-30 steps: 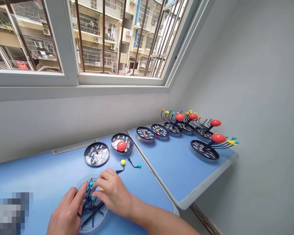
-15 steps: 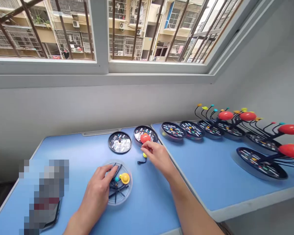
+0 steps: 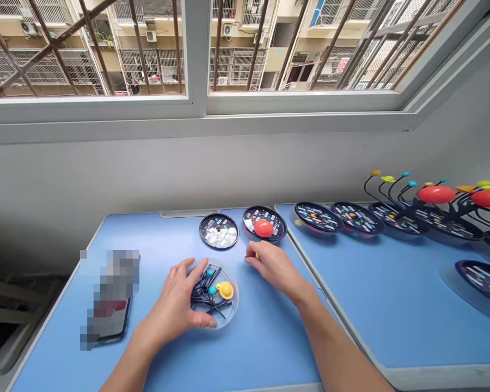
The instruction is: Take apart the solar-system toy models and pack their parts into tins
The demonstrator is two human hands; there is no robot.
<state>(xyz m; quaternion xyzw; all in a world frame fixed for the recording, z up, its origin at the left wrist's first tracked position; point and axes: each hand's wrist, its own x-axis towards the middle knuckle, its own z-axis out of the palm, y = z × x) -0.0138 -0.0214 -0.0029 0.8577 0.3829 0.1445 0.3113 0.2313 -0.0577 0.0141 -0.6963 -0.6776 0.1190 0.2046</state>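
Observation:
A clear round tub (image 3: 233, 310) holds thin black rods, small teal balls and a yellow ringed planet ball (image 3: 225, 290). My left hand (image 3: 178, 299) lies over its left side, thumb and fingers spread apart at the rim. To the right, my right hand (image 3: 275, 267) is closed in a pinch on a small yellow ball with a black stem (image 3: 257, 255), mostly hidden by the fingers. Just beyond that hand, a red ball (image 3: 263, 228) sits on a printed black disc (image 3: 249, 219). Another printed disc (image 3: 219, 231) lies flat to its left.
A partly blurred phone (image 3: 116, 321) rests at the table's left. On the adjoining blue table (image 3: 392, 305) stand several lidded tubs (image 3: 316, 218) and planet models with red balls (image 3: 436, 194). Behind the tables are a wall and a barred window.
My left hand has spread its fingers, and more black rods now show in the tub. My right hand has taken up the yellow ball with its black stem. The view has shifted left.

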